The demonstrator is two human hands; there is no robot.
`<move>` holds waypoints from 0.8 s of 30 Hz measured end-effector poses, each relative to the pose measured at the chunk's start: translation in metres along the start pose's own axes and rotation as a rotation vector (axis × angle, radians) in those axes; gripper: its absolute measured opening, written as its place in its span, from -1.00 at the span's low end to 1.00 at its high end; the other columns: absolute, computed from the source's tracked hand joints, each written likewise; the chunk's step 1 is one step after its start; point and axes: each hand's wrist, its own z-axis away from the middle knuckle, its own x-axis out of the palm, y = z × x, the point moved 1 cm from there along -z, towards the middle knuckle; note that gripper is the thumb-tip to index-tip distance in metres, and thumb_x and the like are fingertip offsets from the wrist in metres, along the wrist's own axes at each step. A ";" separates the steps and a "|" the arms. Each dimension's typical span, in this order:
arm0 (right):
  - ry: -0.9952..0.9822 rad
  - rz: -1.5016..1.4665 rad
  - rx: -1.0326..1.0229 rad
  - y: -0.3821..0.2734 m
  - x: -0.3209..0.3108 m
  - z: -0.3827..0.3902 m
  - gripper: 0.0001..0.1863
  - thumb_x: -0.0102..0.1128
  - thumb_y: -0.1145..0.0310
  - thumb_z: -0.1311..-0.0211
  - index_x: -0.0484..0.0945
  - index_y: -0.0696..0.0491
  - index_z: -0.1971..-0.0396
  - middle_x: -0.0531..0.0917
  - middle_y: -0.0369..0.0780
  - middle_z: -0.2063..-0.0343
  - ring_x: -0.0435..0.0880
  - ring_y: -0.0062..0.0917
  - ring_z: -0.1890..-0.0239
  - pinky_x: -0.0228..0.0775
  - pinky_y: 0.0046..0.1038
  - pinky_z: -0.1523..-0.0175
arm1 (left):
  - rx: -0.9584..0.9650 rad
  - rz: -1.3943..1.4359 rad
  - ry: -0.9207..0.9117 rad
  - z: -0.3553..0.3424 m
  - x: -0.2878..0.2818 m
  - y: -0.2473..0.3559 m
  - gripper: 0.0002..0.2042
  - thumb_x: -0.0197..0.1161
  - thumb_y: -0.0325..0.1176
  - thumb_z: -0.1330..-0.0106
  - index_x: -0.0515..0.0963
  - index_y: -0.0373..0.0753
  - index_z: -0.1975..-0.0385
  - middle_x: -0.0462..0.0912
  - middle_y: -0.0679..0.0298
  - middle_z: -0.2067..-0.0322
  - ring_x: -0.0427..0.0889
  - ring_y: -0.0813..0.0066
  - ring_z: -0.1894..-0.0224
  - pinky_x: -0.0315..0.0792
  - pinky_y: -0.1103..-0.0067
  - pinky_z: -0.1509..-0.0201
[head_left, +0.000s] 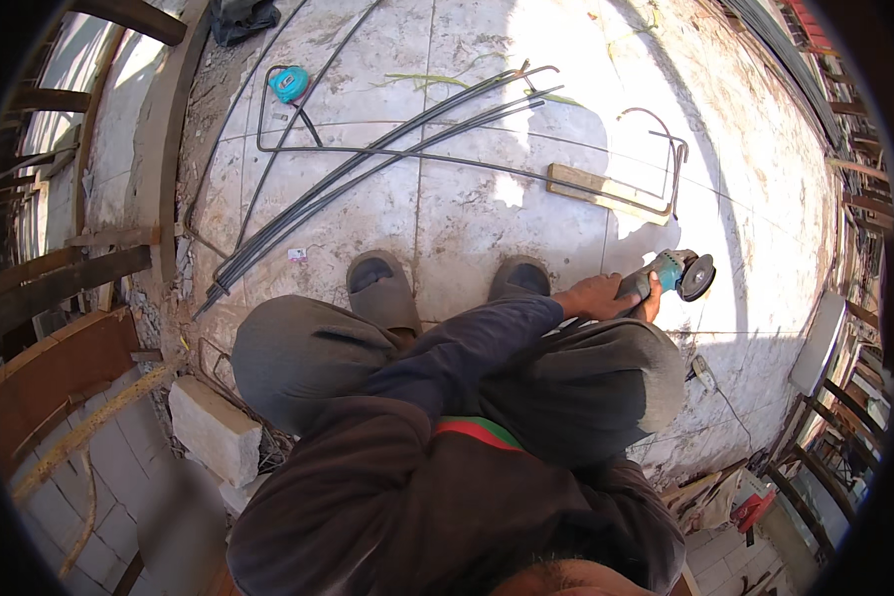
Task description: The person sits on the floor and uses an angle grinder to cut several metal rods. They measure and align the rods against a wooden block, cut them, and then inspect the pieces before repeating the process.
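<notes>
An angle grinder [663, 268] with a teal head and a dark round disc [697, 279] is held off to the right of my knees. My left hand [594, 296] reaches across my lap and is closed round its rear body. Beside it my right hand [651, 301] is wrapped round the grinder too, nearer the head. The disc points away from me, apart from the rods. Ahead lies a long bent steel rod [447, 159], its hooked right end by a wooden block [588, 186]. Several straight rods [358, 164] lie in a slanting bundle left of centre.
A turquoise tape measure [289, 84] lies on the tiled floor near the bent rod's left end. At lower right sits a plug connector [703, 372] with a cord. Concrete block [215, 429] stands at lower left, and a wooden beam [169, 129] runs along the left edge.
</notes>
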 end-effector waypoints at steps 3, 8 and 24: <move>-0.031 0.044 -0.094 -0.016 0.038 0.036 -0.24 0.41 -0.08 0.01 0.40 0.16 -0.06 0.53 -0.09 0.18 0.56 -0.33 0.16 0.43 -0.27 0.06 | 0.061 0.090 0.083 0.013 0.001 0.007 0.00 0.32 0.38 0.08 0.23 -0.51 -0.05 0.52 -0.25 0.09 0.56 -0.10 -0.02 0.42 0.25 -0.06; -0.183 -0.173 -0.369 -0.035 0.029 0.037 -0.36 0.26 -0.02 -0.17 0.37 0.08 -0.13 0.55 -0.12 0.22 0.58 -0.36 0.20 0.47 -0.33 0.12 | 0.102 0.173 -0.121 0.019 -0.041 0.050 -0.11 0.55 -0.03 0.21 0.30 -0.48 -0.08 0.53 -0.16 0.04 0.55 0.07 -0.03 0.41 0.38 -0.09; -0.366 -0.575 -0.121 -0.039 0.008 0.021 -0.26 -0.36 -0.30 -0.38 0.35 0.11 -0.09 0.58 0.00 0.28 0.61 -0.18 0.28 0.53 -0.17 0.19 | 0.032 0.012 -0.112 0.007 -0.010 0.042 -0.12 0.55 0.10 0.30 0.34 -0.42 0.06 0.58 -0.29 0.16 0.61 -0.18 0.06 0.50 0.24 0.02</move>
